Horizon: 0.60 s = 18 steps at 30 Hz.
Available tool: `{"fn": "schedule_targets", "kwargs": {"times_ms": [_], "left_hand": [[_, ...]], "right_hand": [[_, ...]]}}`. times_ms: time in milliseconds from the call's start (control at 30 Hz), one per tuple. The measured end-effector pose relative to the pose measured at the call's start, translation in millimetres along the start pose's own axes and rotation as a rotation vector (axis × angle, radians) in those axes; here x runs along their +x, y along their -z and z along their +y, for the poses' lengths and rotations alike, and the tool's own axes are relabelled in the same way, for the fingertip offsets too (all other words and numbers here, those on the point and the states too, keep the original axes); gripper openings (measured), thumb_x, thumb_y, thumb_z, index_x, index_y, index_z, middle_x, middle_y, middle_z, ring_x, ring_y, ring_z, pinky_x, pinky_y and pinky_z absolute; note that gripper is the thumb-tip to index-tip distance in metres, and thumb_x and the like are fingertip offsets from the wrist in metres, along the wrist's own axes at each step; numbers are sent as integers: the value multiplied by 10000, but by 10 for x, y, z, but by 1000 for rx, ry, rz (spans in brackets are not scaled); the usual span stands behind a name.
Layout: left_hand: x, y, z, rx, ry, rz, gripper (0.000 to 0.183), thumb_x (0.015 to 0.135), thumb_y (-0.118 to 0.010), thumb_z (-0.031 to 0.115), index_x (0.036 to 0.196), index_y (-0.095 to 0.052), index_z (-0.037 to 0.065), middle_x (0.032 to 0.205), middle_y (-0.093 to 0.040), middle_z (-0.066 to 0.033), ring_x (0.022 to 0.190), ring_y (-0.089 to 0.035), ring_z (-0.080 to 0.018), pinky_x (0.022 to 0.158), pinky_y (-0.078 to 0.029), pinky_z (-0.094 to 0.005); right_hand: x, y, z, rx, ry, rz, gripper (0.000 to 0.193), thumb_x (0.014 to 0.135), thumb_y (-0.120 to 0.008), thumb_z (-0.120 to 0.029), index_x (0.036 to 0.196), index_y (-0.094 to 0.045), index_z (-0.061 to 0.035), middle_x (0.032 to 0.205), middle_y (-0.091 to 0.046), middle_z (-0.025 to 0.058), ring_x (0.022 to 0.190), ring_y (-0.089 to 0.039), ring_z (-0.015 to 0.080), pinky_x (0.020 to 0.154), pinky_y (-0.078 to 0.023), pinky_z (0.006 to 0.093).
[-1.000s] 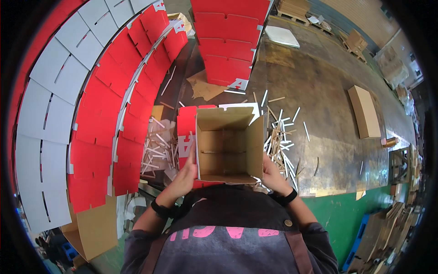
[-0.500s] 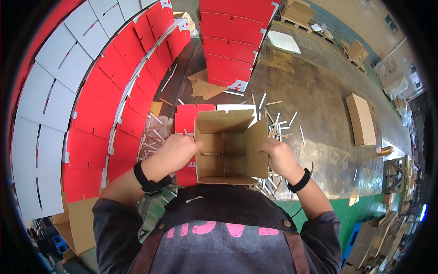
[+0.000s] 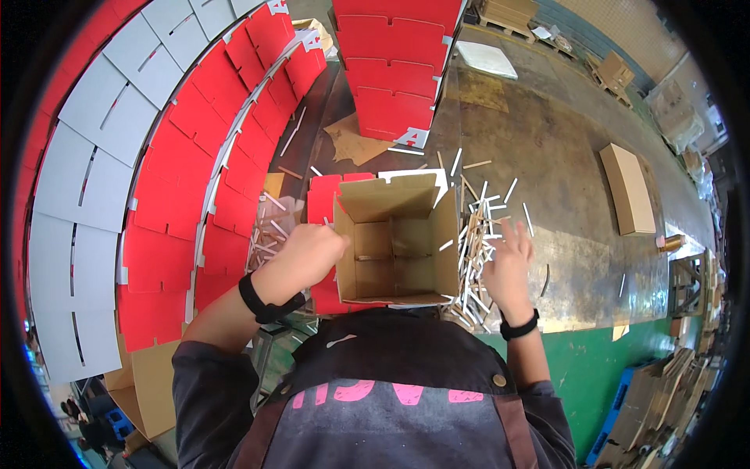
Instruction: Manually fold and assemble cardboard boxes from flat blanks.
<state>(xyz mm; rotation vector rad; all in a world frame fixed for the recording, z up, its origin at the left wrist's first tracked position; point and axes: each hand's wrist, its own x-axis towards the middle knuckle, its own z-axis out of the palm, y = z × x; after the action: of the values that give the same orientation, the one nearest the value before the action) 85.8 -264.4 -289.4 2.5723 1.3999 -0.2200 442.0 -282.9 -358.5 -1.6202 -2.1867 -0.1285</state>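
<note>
In front of me stands an open cardboard box (image 3: 394,291), brown inside, with a low cross-shaped divider at its bottom. My left hand (image 3: 312,254) is closed at the box's left wall, with the fingertips bent over its edge. Off to the right of the box, my right hand (image 3: 509,270) is lifted with its fingers apart and nothing visible in them. Between that hand and the box, a small white strip (image 3: 446,245) shows against the right wall. Red flat cartons (image 3: 322,199) lie under and beside the box.
Many white and brown cardboard strips (image 3: 473,254) are heaped right of the box, more at its left. Stacked red cartons (image 3: 168,203) and white cartons (image 3: 94,148) rise at left. A red stack (image 3: 394,109) stands ahead; a long brown box (image 3: 627,190) lies at right.
My right hand has let go of the box's right wall and moved right, its fingers spreading. A white strip has appeared beside that wall. My left hand stays at the left wall.
</note>
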Motion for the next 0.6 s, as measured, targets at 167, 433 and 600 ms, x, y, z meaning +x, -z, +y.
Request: {"fn": "schedule_targets", "kwargs": {"times_ms": [167,433,600], "left_hand": [[-8,-205,-79,-143,-25,142,214,730,-574,7,902,-673,87,764,-654,-163,785,-676,-337,647,-535,-462],[-204,-216,-124,-296,-18,472,677,752,-550,-14,1396,-526,194,778,-622,-156,754,-644,-343,645,-516,-443],[-163,-263,-81,-581,76,599,493,918,-570,95,1406,-495,113,972,-612,-180,812,-641,-351,712,-527,-408]], "right_hand": [[203,862,-904,376,270,-370,329,709,-690,-114,1037,-695,-84,1109,-643,98,1136,-541,286,991,-397,450],[259,626,-744,306,519,-382,166,748,-724,-235,689,-626,-115,670,-601,33,724,-588,244,664,-474,371],[420,819,-764,279,582,-430,101,753,-705,-195,724,-655,-112,705,-618,26,777,-586,229,692,-469,371]]}}
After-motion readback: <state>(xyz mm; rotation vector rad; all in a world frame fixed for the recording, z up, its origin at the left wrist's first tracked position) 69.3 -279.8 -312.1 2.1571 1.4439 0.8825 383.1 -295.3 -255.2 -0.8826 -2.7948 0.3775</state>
